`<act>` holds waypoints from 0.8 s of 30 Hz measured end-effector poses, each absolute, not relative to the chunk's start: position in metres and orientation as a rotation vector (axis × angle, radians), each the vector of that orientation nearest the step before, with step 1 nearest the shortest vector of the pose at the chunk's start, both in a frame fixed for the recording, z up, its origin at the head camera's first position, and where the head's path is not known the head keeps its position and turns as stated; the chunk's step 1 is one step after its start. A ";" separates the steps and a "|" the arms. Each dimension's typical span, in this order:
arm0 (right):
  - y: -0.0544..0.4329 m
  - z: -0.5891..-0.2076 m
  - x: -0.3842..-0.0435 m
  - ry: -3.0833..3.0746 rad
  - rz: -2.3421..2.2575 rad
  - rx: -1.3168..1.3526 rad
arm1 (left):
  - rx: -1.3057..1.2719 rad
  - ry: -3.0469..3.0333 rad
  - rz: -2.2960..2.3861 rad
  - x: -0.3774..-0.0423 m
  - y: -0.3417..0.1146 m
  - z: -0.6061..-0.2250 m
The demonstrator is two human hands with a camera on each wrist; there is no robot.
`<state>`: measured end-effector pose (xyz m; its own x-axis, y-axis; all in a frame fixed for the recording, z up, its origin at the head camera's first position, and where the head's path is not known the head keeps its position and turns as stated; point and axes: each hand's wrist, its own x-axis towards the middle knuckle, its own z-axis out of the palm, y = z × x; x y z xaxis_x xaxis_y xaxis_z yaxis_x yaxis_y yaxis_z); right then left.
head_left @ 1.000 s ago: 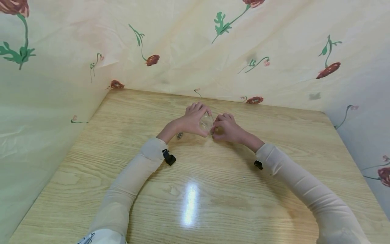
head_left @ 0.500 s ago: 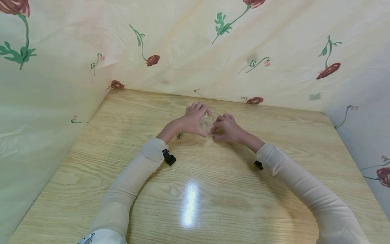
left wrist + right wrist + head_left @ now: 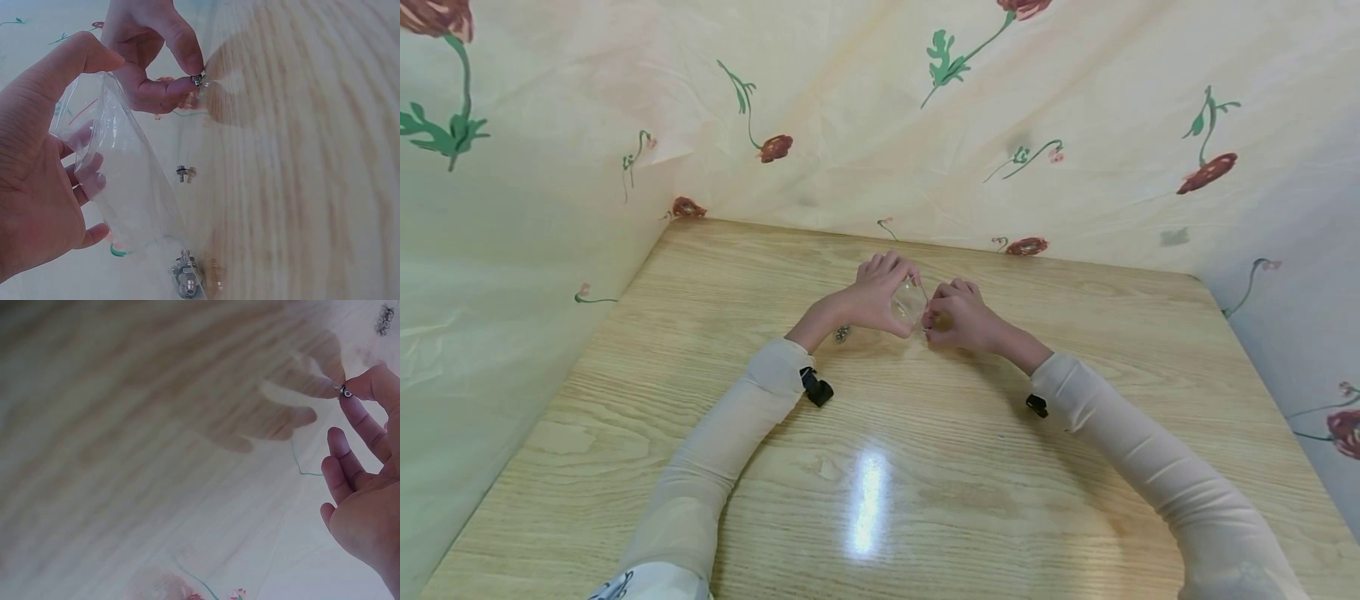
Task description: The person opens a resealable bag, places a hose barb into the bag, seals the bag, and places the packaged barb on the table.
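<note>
Downward head view (wrist views closer)

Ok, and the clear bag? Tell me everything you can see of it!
The bag looks like thin, see-through plastic, shiny and creased. The left hand holds it near the top, thumb and fingers spread apart, so its mouth seems open. It slants down above the wooden table; I can't tell whether its bottom touches it.

A: Quick desc. pls, what's the person wearing?
B: L sleeve (image 3: 700,471) and R sleeve (image 3: 1157,467) are both showing cream, fabric wrinkling lengthwise & crosswise.
A: What's sticking out?
B: Chunky blk. device (image 3: 817,388) is jutting by the L wrist, smaller-looking blk. piece (image 3: 1036,406) is peeking out by the R. White cloth (image 3: 662,582) w/ dk. markings (image 3: 613,588) is meeting the L sleeve's upper end.
</note>
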<state>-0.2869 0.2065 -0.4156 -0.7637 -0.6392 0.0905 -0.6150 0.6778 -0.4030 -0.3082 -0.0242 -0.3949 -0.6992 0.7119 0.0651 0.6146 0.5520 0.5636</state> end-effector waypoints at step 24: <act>0.211 -0.408 -0.286 2.871 -0.690 -0.992 | 1.119 2.618 0.849 -0.309 -0.024 -0.395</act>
